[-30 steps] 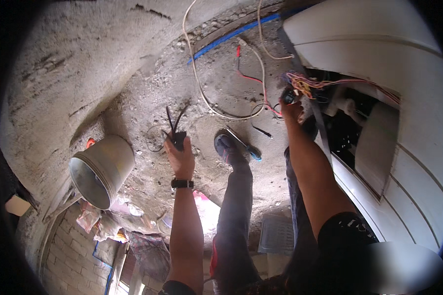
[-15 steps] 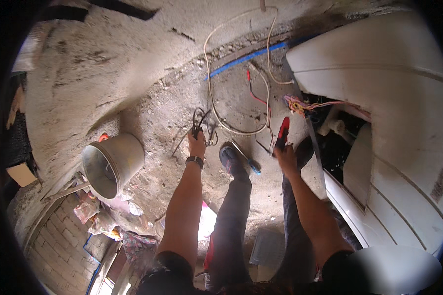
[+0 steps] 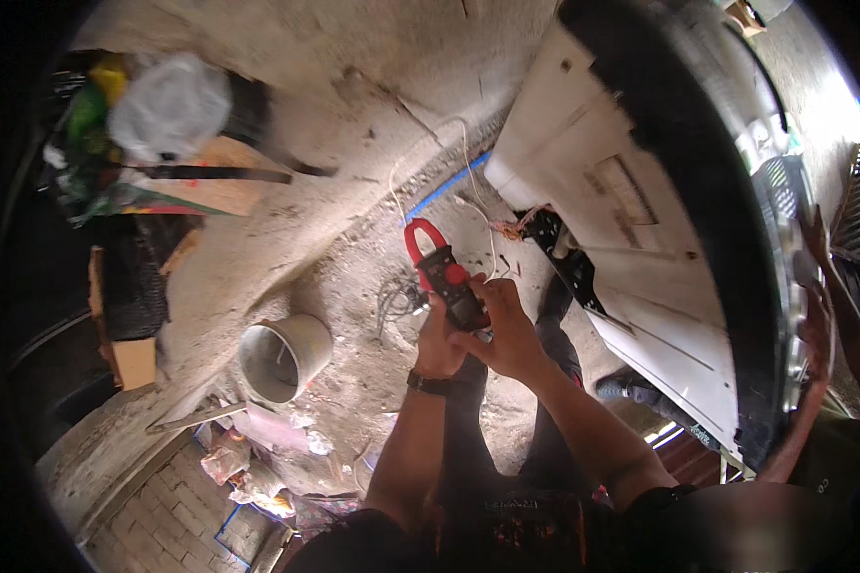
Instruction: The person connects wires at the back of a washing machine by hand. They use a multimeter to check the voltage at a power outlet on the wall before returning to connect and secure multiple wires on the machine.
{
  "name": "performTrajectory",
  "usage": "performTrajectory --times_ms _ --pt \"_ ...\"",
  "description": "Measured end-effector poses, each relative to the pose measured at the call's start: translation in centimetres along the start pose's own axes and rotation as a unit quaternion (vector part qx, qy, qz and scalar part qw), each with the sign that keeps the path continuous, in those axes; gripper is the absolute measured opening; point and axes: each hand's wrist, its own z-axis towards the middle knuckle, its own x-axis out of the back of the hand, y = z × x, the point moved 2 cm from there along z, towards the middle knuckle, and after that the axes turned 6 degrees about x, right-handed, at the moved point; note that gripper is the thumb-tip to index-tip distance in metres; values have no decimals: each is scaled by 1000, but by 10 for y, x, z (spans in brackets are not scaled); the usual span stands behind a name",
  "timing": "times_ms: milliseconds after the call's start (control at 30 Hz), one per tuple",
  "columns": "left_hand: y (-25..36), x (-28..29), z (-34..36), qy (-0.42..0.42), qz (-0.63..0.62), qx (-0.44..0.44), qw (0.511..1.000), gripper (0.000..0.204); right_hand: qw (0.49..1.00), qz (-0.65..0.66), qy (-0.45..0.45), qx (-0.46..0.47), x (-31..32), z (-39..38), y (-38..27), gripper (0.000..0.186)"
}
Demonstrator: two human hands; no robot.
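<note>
A red-and-black clamp meter (image 3: 454, 296) is in both of my hands near the centre, its red jaw pointing away from me. My left hand (image 3: 439, 342) grips its lower left side. My right hand (image 3: 505, 334) is closed around its right side, with fingers near the red dial. A tangle of dark leads (image 3: 397, 298) lies or hangs just left of the meter; I cannot tell whether my left hand holds any. Beyond, coloured wires (image 3: 516, 225) come out of an opening in the white appliance (image 3: 650, 296), and a pale cable (image 3: 468, 153) loops on the dusty floor.
A pale bucket (image 3: 311, 349) lies at left, near a wooden stick (image 3: 196, 413) and crumpled bags (image 3: 229, 458). Boards and plastic (image 3: 167, 105) sit upper left. A blue pipe (image 3: 449, 181) runs along the wall base. At far right another person's arms (image 3: 812, 353) reach to the appliance.
My hands have come together on the clamp meter, raised toward me. The view has swung, showing more of the white appliance and the other person at right.
</note>
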Motion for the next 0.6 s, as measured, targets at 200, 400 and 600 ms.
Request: performTrajectory --times_ms 200,400,600 --pt "115 -164 -57 -71 137 -88 984 78 984 57 59 156 124 34 -170 63" --pt "161 -312 -130 -132 192 -223 947 80 951 188 106 220 208 49 -275 34" --pt "162 -395 -161 -254 183 -265 912 73 926 80 142 341 289 28 -359 30"
